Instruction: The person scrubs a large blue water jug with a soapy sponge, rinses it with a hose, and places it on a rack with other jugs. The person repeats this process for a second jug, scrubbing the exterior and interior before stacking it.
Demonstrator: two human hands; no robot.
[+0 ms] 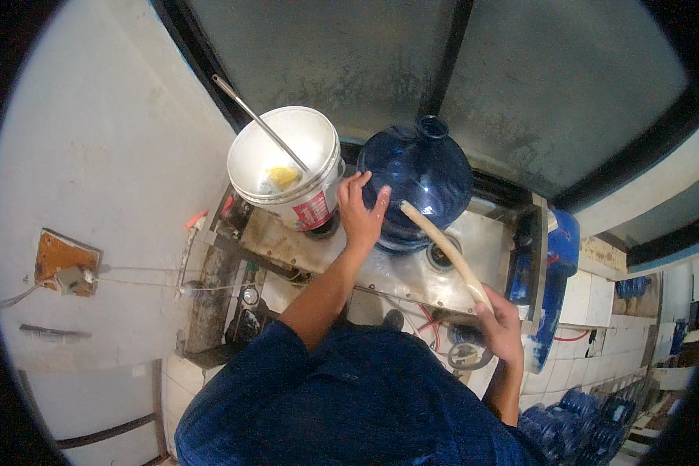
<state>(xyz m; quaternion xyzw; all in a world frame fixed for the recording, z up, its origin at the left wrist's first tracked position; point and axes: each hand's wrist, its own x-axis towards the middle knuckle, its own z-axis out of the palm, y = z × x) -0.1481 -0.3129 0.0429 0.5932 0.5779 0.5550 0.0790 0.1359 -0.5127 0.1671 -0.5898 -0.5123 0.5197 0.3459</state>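
A large translucent blue water jug (412, 171) stands on a steel-topped bench (291, 247), its neck tipped slightly toward the far side. Beside its left flank is my left hand (361, 213), fingers spread, the fingertips at or against the jug's wall; contact is hard to make out. My right hand (499, 320) is closed around a cream-coloured hose (448, 250). The hose's free end points up and left, in front of the jug's body; whether it touches is unclear.
To the left of the jug stands a white bucket (248, 147) holding a yellow sponge (283, 177) and a long metal rod (248, 115). Dark-framed glass panels (326, 58) rise behind the bench. Several blue jugs (579, 423) sit at lower right; a blue container (565, 241) is beyond the bench's right end.
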